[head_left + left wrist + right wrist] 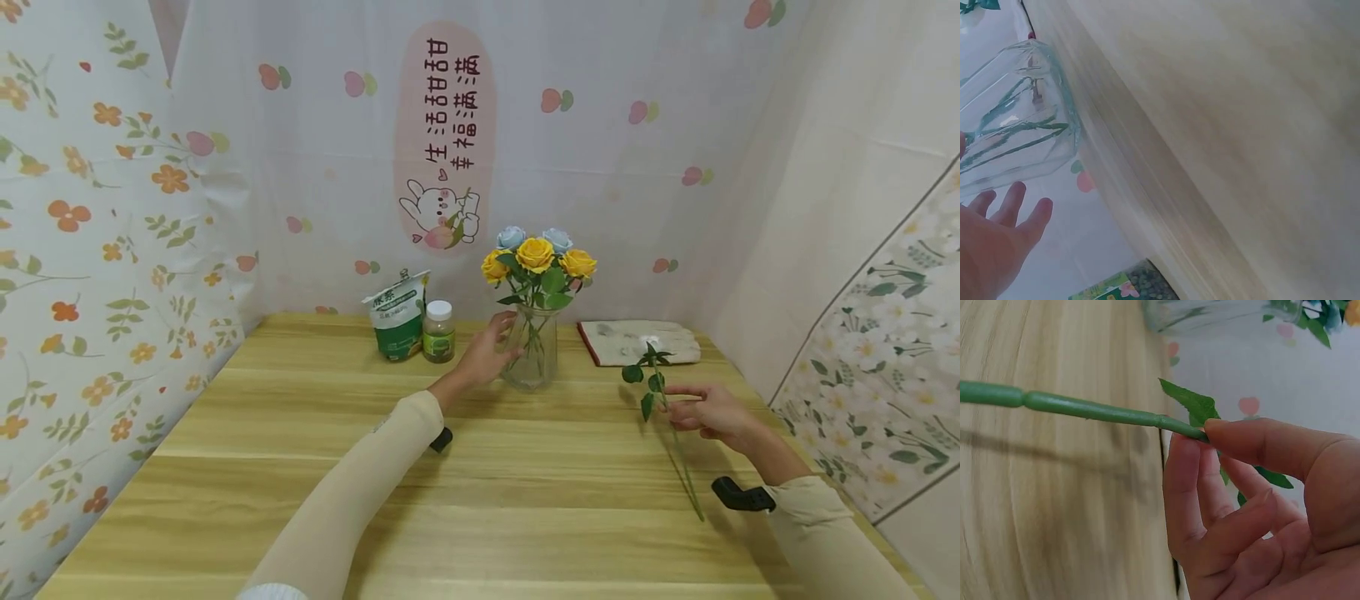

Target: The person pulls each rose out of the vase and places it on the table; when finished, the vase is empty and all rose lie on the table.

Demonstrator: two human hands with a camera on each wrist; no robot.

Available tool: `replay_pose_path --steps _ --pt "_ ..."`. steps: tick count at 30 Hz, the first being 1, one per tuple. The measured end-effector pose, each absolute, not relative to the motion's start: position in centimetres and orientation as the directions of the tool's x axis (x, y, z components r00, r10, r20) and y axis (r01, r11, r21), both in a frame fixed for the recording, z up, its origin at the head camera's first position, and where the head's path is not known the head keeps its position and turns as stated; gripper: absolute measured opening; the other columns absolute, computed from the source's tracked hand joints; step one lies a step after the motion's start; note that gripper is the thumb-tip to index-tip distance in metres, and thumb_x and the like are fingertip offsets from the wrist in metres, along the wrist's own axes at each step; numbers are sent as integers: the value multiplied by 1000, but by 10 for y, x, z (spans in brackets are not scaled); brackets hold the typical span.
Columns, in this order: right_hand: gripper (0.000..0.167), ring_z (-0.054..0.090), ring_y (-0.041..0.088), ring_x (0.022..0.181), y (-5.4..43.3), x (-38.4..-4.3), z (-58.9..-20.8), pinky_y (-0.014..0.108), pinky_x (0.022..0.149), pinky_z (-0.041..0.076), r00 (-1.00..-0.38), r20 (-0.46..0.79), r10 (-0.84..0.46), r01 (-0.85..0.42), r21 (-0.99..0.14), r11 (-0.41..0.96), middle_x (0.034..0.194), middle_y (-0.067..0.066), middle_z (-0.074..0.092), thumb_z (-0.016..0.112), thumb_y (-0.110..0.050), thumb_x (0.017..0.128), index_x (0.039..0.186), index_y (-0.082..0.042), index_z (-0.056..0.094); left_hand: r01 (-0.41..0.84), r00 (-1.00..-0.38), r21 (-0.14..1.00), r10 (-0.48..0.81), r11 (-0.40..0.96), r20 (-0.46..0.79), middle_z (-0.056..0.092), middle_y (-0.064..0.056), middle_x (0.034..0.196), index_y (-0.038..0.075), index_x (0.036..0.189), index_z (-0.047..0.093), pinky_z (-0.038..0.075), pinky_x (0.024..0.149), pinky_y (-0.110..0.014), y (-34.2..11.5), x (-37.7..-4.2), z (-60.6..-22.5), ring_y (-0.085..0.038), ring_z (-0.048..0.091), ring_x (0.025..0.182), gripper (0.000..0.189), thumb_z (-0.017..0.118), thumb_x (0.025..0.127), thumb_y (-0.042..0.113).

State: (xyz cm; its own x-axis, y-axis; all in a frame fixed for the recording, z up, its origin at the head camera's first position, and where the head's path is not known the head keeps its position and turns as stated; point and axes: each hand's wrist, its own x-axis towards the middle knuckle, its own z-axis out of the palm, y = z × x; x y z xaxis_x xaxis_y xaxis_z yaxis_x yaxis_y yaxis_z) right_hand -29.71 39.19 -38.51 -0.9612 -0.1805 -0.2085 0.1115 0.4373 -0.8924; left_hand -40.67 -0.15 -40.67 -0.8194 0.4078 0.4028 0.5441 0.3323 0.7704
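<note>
A clear glass vase stands upright on the table, holding yellow roses and pale blue roses. My left hand is at the vase's left side, fingers spread and loosely bent; in the left wrist view, its fingertips lie right by the glass. On the right, a flower stem is pinched between the thumb and fingers of my right hand. That stem carries green leaves and a small white bloom, with its lower end slanting toward me.
Left of the vase stand a white-capped jar and a green-and-white pouch. A pale flat item with a dark red edge lies at the back right, behind the bloom. Printed curtains enclose the wooden table.
</note>
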Motion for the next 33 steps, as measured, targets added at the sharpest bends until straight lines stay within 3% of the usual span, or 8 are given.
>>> replay_pose_path --steps 8,12,15,19,33 --pt "70 73 20 88 403 -304 -400 19 43 35 -947 -258 -192 155 -890 429 108 7 73 67 -11 94 148 13 29 555 -819 740 408 380 405 41 -18 152 12 151 30 46 103 -47 -2 -407 -409 -40 53 127 64 64 98 12" --pt "70 69 10 71 406 -303 -405 18 43 37 -942 -272 -197 165 -886 434 107 3 73 67 -10 94 148 14 28 565 -812 725 418 393 407 41 -17 153 12 151 29 46 103 -48 -2 -406 -409 -41 54 126 63 63 99 14" --pt "71 69 9 73 407 -305 -406 19 56 52 -935 -275 -225 174 -906 385 104 4 73 66 -5 93 147 17 25 566 -812 724 418 395 407 41 -17 153 12 152 28 46 103 -49 -2 -406 -409 -41 54 126 63 63 99 13" --pt "70 71 13 95 413 -310 -409 30 80 58 -916 -266 -301 164 -932 322 108 6 72 62 -1 95 146 21 19 565 -814 727 409 390 413 41 -17 153 13 152 29 46 103 -48 -3 -406 -408 -40 54 126 63 63 99 13" --pt "65 69 10 98 417 -316 -415 31 82 57 -924 -223 -311 107 -930 351 113 8 71 61 -4 97 144 22 24 559 -817 726 415 401 400 40 -15 154 15 154 26 45 104 -47 -3 -406 -410 -39 53 127 64 61 100 15"
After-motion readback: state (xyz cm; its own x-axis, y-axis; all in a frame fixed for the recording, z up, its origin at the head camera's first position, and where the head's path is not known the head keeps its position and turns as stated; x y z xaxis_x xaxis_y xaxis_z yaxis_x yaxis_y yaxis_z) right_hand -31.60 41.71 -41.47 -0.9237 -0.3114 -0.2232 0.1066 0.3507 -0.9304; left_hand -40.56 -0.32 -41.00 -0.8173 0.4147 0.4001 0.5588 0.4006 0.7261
